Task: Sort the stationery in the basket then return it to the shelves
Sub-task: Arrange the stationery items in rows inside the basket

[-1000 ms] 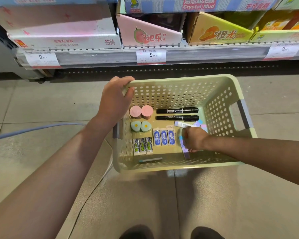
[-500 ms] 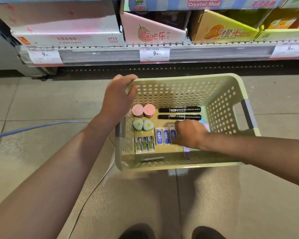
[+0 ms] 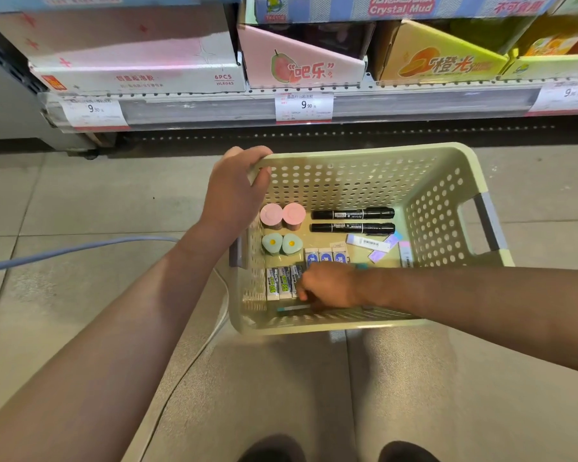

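Two hands: the left hand (image 3: 236, 191) grips the far-left corner of the rim of the pale green perforated plastic basket (image 3: 447, 195), fingers curled over the edge; the right hand (image 3: 329, 285) reaches down inside near the front wall, knuckles up, fingers bent onto the basket floor, and whether it holds anything cannot be told.
Basket: it sits on the floor in front of the shelf, grey handle on its right side.
Sorted rows: two pink round-topped items (image 3: 282, 215) at the back left, two mint egg-shaped items with yellow centres (image 3: 281, 243) just before them, two black marker pens (image 3: 352, 220) lying parallel to their right.
Erasers: three white-and-blue erasers (image 3: 326, 255) side by side mid-floor; three green-and-black packaged erasers (image 3: 279, 283) in front left, the right hand covering the rightmost one's edge.
Loose pieces: pastel lilac and white flat strips (image 3: 377, 245) lie unaligned at the right, some overlapping.
In the way: the right forearm crosses the basket's front-right rim and hides the floor there; a thin teal-tipped item (image 3: 292, 308) lies just under the fingers.
Surroundings: a grey cable (image 3: 64, 250) runs across the grey tiled floor (image 3: 80, 195) at the left.
Shelf: a low metal shelf (image 3: 214, 108) carries white, pink and yellow display cartons, with price tags reading 9.90.
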Motion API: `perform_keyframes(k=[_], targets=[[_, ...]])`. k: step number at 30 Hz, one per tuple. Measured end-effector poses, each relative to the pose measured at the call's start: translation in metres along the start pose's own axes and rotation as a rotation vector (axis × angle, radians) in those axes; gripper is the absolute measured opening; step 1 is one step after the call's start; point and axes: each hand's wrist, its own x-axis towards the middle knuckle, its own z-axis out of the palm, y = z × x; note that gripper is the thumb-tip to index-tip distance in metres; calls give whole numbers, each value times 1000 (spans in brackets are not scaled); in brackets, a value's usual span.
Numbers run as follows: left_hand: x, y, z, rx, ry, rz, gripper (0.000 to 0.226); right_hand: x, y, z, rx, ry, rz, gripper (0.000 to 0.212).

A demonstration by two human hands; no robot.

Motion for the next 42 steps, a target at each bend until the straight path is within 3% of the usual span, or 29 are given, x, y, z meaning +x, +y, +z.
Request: perform_keyframes(k=[6, 11, 23, 30, 35, 38, 42], targets=[[1, -1, 1, -2, -1, -1, 24, -4, 3, -4, 210, -14, 43, 23], [0, -2, 1, 6, 0, 2, 23, -21, 15, -17, 571, -95, 193, 27], [-1, 0, 1, 39, 17, 38, 24, -64, 54, -44, 869, 54, 440, 6], [0, -6, 3, 76, 37, 85, 25, -68, 54, -37, 804, 64, 451, 13], [-1, -6, 3, 86, 43, 107, 25, -72, 58, -42, 655, 79, 581, 14], [-2, -5, 2, 78, 46, 106, 25, -71, 62, -46, 556, 60, 636, 22], [-2, -4, 3, 84, 50, 104, 26, -70, 64, -39, 561, 51, 702, 52]])
